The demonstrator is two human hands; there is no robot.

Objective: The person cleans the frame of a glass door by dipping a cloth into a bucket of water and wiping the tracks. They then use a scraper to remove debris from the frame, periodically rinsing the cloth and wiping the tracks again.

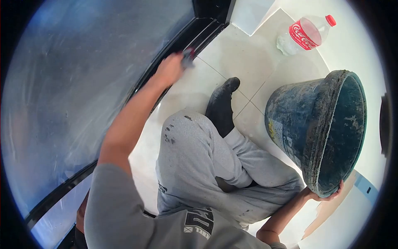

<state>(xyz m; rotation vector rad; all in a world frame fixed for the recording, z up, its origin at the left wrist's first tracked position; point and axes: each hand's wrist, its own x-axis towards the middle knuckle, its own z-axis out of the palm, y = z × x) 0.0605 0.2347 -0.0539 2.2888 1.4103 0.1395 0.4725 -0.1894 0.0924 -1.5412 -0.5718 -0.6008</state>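
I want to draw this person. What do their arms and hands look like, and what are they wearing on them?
Both arms are bare from above the elbow down, with no gloves, watch or rings to be seen. The left hand and right hand are bare too. Short grey T-shirt sleeves cover the upper arms, and the shirt has a dark printed marking on it.

The small dark grey and red object (188, 57) gripped in the left hand (171, 68) is blurred, so its kind cannot be told. The fingers of the right hand (327, 194) are mostly hidden behind the rim of the dirty blue plastic bucket (319, 128), whose inside bottom is not visible.
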